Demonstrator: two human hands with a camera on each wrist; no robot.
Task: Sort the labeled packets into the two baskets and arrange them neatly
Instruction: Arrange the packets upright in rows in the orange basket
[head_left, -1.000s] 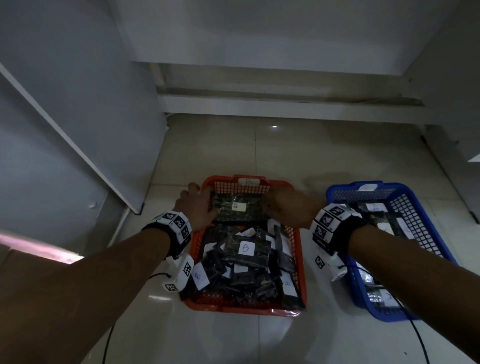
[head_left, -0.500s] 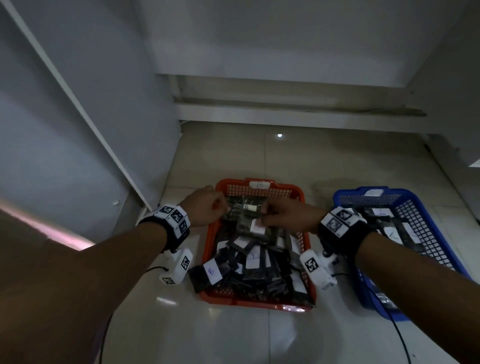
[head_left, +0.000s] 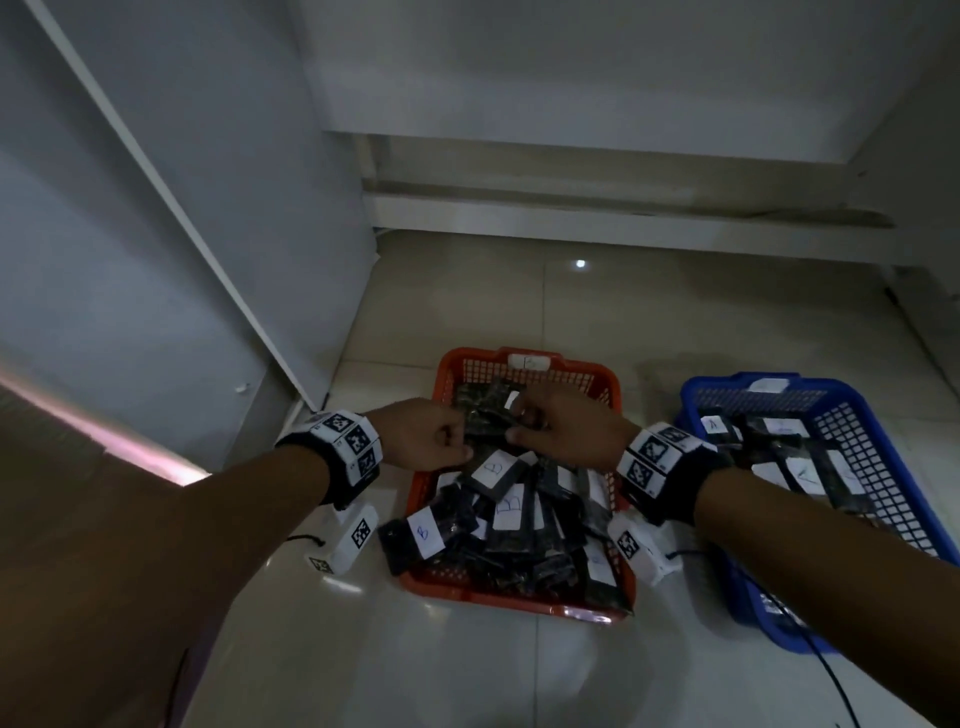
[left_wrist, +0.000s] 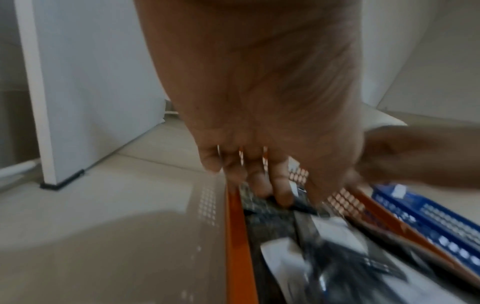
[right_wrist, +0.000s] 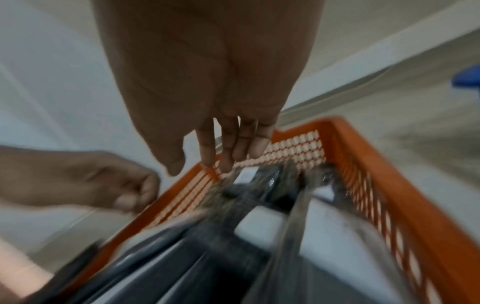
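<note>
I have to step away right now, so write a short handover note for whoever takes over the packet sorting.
Left hand: curled at the far end of the orange basket; whether it grips a packet is unclear.
Right hand: fingers extended over the far packet, which lies flat.
Done: B packets are in the orange basket, others in the blue basket.
Left: the B pile is untidy; one packet overhangs the left rim.

Place: I read it as a bare indoor storage corner.
Floor: glossy pale tiles.
Walls: plain white panels around me.
Stock: sorting baskets on the floor.
</note>
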